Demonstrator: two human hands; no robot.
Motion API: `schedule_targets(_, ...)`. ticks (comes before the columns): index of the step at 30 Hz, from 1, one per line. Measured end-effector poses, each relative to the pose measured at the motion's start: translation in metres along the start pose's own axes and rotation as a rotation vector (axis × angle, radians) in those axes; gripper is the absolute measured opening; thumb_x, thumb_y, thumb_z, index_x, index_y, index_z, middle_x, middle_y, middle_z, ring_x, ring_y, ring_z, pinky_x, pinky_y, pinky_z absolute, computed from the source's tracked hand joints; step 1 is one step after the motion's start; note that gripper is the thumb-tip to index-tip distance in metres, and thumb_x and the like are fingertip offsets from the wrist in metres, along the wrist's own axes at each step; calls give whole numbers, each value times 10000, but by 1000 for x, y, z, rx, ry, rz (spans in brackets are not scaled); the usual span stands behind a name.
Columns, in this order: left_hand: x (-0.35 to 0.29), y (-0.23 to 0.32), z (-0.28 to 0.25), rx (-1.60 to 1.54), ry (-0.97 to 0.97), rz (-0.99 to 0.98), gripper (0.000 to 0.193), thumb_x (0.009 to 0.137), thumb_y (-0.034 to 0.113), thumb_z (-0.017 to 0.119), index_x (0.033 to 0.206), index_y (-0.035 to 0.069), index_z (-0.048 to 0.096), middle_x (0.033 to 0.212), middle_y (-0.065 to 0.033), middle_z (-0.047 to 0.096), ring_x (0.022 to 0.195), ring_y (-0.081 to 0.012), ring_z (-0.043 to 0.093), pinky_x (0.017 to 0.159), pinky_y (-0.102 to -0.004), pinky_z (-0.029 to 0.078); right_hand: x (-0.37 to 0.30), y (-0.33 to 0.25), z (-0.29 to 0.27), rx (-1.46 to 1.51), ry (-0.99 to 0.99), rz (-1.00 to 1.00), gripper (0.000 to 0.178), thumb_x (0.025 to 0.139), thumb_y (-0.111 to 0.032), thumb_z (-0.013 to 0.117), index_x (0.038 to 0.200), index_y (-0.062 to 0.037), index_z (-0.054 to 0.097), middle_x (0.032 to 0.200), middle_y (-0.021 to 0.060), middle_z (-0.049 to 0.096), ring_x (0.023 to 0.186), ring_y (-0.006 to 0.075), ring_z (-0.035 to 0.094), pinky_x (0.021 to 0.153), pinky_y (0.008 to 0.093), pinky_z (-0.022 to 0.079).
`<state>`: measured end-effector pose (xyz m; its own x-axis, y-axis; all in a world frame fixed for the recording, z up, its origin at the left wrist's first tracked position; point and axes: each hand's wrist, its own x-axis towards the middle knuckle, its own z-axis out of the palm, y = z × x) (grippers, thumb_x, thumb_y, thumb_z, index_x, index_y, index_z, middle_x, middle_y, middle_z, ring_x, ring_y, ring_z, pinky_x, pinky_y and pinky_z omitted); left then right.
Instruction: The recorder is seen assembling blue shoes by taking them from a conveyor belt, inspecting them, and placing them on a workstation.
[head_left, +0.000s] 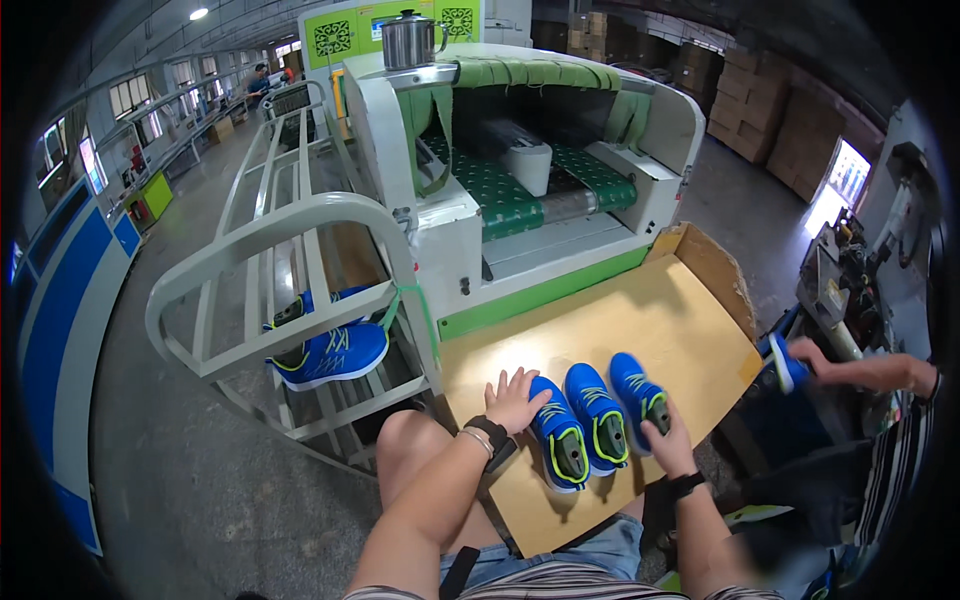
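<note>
Three blue sneakers with yellow-green collar trim and laces stand side by side on a tan board, toes pointing away from me. Dark inserts fill their openings. My left hand (pixel 516 402) is open, fingers spread, its fingertips at the side of the left sneaker (pixel 553 418). Close against that one stands the middle sneaker (pixel 594 405). On the right, my right hand (pixel 670 440) is closed round the heel of the right sneaker (pixel 630 382), which looks slightly blurred and tilted. The board (pixel 690 340) slopes across my lap toward a machine.
Ahead is a white and green conveyor machine (pixel 450 235) with a green belt (pixel 510 205) and a steel pot (pixel 408 42) on top. At left, a metal rack (pixel 300 215) holds more blue sneakers (pixel 340 352). A co-worker's hand (pixel 815 360) holds another sneaker (pixel 785 362) at right.
</note>
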<state>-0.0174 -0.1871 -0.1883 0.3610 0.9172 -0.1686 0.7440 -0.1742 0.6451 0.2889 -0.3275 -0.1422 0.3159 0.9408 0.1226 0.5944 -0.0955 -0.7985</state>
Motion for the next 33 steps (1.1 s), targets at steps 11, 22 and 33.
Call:
schedule_targets(11,-27,2,-15,1,-95,74,681,948,558,526,1427,88,408,1480,-193,428,1456,-435,269,1149,-659,186,-62,-34,19,-51,125,-26,700,841,-164,707,1438,50,412,1284,272,557,1219,397,545,1067,428,414)
schedule_targets(22,-22,-3,-13,-49,3,137,603,916,524,606,1311,78,514,1312,-184,544,1298,-358,444,1096,-534,263,-62,-26,25,-31,190,-37,666,852,-186,715,1416,39,443,1338,254,540,1251,396,523,1087,432,398)
schedule_targets(33,-23,-1,-17,-91,-30,137,607,905,507,626,1312,71,513,1301,-189,546,1278,-331,453,1097,-507,251,-64,-30,24,-55,204,-29,659,856,-189,713,1416,37,447,1286,253,560,1213,391,542,1062,426,417)
